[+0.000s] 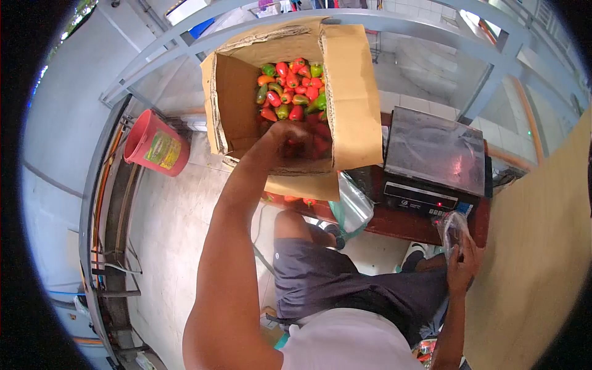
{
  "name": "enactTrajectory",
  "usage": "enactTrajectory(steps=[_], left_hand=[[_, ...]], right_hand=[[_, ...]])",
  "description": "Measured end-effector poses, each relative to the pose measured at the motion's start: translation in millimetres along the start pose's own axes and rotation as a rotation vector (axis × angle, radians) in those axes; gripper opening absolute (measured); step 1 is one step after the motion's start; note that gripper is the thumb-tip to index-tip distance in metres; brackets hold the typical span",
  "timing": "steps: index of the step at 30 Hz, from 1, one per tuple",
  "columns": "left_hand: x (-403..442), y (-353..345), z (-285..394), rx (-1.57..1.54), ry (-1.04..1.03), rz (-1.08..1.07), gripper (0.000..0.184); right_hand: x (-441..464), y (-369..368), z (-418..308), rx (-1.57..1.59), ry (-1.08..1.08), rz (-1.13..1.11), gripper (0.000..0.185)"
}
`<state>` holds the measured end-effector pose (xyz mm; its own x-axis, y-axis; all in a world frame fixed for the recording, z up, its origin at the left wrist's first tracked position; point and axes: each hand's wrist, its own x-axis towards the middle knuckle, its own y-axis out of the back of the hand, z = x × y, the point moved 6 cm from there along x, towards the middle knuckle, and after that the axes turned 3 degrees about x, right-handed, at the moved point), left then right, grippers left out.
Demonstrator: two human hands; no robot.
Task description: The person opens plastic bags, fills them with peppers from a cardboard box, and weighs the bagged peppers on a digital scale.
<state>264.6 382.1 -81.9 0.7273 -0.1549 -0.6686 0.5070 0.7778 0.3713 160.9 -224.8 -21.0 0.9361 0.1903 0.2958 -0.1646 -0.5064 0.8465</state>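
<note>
My left hand (293,137) reaches down into a cardboard box (354,98), among red, green and orange peppers (293,80). Shadow inside the box hides its fingers, so whether they grip a pepper does not show. At the right, my right hand (464,259) is closed on a clear plastic bag (453,225), held upright just in front of the digital scale (438,151). What the bag contains, if anything, is hard to make out.
The scale stands on a dark red bench (407,223), beside a crumpled plastic bag (354,206). More peppers (296,199) show below the box. A red bucket (157,145) stands at the left. Grey metal rails run behind, and a wooden panel (536,246) closes off the right.
</note>
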Motion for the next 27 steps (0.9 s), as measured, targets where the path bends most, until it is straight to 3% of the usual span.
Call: enactTrajectory(steps=[2, 5, 6, 8, 11, 12, 16, 21, 23, 25, 27], left_hand=[[19, 7, -16, 0.13, 0.035, 0.045, 0.05], [79, 28, -68, 0.43, -0.062, 0.299, 0.05], [79, 28, -72, 0.451, -0.028, 0.277, 0.048], [77, 29, -60, 0.733, -0.151, 0.425, 0.055], [16, 4, 13, 0.716, 0.09, 0.45, 0.056], [19, 4, 15, 0.753, -0.026, 0.39, 0.052], [12, -6, 12, 0.817, 0.061, 0.179, 0.054], [24, 9, -14, 0.923, 0.035, 0.471, 0.047], [-5, -3, 27, 0.985, 0.089, 0.531, 0.051], [-27, 2, 27, 0.559, 0.042, 0.489, 0.052], [-44, 15, 14, 0.41, 0.024, 0.511, 0.055]], right_hand=[[1, 1, -1, 0.008, 0.019, 0.006, 0.04], [3, -1, -6, 0.027, 0.0, -0.008, 0.04], [2, 0, -9, 0.041, -0.018, -0.026, 0.041], [-2, 3, -2, 0.096, -0.053, -0.019, 0.041], [-4, -5, 10, 0.163, -0.026, 0.034, 0.041], [-4, -5, 9, 0.134, 0.012, 0.04, 0.041], [-7, 3, 1, 0.054, 0.018, 0.015, 0.042], [-9, -3, 8, 0.089, 0.026, 0.025, 0.044], [-6, 6, 1, 0.048, 0.033, 0.003, 0.047], [-9, 14, -11, -0.035, 0.063, -0.021, 0.05], [-15, 17, -11, 0.046, 0.069, 0.04, 0.05]])
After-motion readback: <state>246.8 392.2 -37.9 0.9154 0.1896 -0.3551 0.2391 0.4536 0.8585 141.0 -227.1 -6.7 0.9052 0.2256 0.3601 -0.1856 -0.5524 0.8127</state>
